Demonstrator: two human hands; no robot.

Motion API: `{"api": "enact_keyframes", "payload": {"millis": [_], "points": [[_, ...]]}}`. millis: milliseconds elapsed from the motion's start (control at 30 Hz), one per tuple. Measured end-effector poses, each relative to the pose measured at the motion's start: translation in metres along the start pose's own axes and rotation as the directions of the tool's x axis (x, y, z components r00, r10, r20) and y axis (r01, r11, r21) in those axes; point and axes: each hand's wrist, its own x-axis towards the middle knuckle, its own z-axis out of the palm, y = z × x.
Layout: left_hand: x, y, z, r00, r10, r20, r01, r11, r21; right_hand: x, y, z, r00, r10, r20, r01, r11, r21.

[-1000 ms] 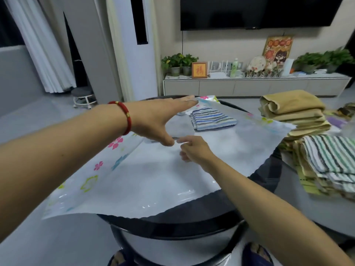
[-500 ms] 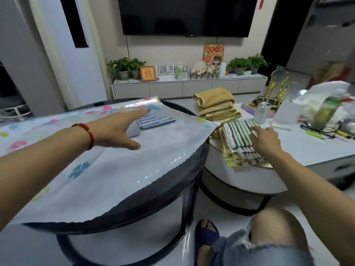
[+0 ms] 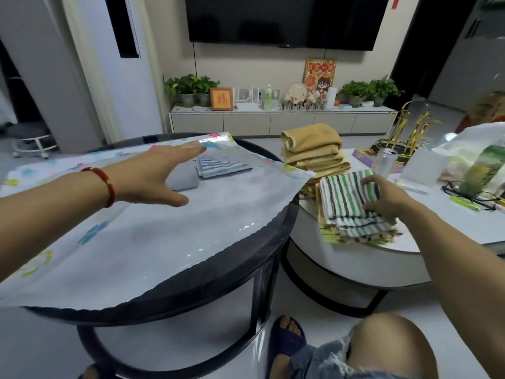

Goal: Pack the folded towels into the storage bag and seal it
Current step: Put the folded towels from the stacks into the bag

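Observation:
A large clear storage bag [image 3: 153,236] with flower prints lies flat across the round dark table [image 3: 262,242]. Inside it at the far end are a blue-striped towel [image 3: 221,168] and a grey towel [image 3: 183,180]. My left hand [image 3: 155,173] holds the bag's upper layer lifted at its far edge, fingers spread. My right hand [image 3: 385,198] grips the top green-and-black striped towel [image 3: 347,198] of a stack on the white table [image 3: 355,258] to the right. Folded tan towels [image 3: 314,149] are piled behind that stack.
On the white table stand a drink can [image 3: 386,160], glasses [image 3: 470,191], a yellow marker [image 3: 464,202], a gold rack [image 3: 404,132] and plastic bags [image 3: 481,157]. A TV cabinet [image 3: 273,121] with plants runs along the far wall. My knee [image 3: 388,348] and slippered foot [image 3: 287,337] are below.
My right hand left the bag, reached right to the striped towel stack and closed on its top towel. The view swung right. My left hand stayed on the bag's far edge.

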Motion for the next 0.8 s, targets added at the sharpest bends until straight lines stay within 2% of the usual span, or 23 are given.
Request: {"api": "enact_keyframes", "payload": {"millis": [67,167,300,400,467,567,633,700,800], "points": [[0.001,0.001,0.000,1.000,-0.003,-0.001,0.003,1.000,0.025,-0.002,-0.004,-0.005,0.998,-0.013,0.063,0.001,0.980,0.197],[0.001,0.004,-0.001,0.999,-0.032,0.016,0.031,0.998,0.054,-0.022,-0.011,-0.009,0.972,-0.002,0.234,-0.126,0.839,0.529],[-0.002,0.007,-0.009,1.000,-0.025,0.015,0.023,0.994,0.111,-0.060,-0.026,-0.019,0.941,-0.116,0.319,-0.177,0.635,0.752],[0.000,0.004,-0.020,1.000,0.021,0.022,-0.023,0.992,0.122,-0.086,-0.042,-0.031,0.887,-0.291,0.358,-0.147,0.557,0.817],[0.003,0.001,-0.028,0.998,0.038,0.041,-0.043,0.990,0.137,-0.101,-0.063,-0.033,0.814,-0.418,0.403,-0.102,0.580,0.808],[0.011,-0.001,-0.043,0.997,0.022,0.072,-0.032,0.988,0.151,-0.117,-0.112,-0.014,0.700,-0.575,0.424,0.091,0.660,0.745],[0.014,-0.001,-0.050,0.997,0.012,0.081,-0.025,0.987,0.160,-0.116,-0.157,0.018,0.663,-0.640,0.388,0.150,0.622,0.769],[0.016,-0.001,-0.056,0.997,0.013,0.079,-0.026,0.986,0.167,-0.108,-0.203,0.059,0.685,-0.637,0.354,0.093,0.559,0.824],[0.020,-0.002,-0.064,0.998,0.021,0.055,-0.030,0.985,0.171,-0.080,-0.267,0.120,0.772,-0.550,0.317,-0.020,0.478,0.878]]}}
